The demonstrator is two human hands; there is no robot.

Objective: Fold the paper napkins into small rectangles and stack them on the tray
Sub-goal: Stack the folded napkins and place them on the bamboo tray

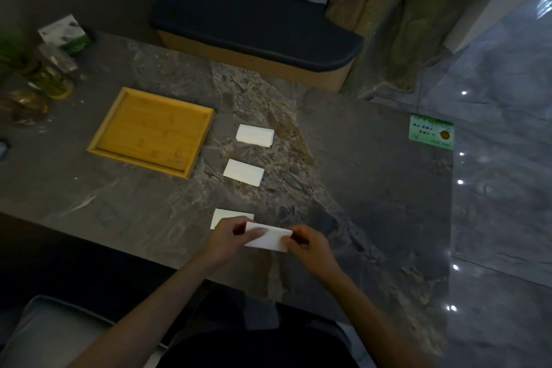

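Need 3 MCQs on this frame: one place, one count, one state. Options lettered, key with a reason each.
1. Where is the wooden tray relative to the folded napkins lying on the table?
A. left of them B. right of them C. under them

2. How many napkins lie loose on the table, not counting the held one?
A. one B. three C. five

3. What is in the tray?
A. a napkin stack B. nothing C. a cup

Key: 1 A, the tray sits left of the far napkin and middle napkin. 2 B, those two plus the near napkin. 3 B, both hands hold the fourth napkin; the tray floor is bare.
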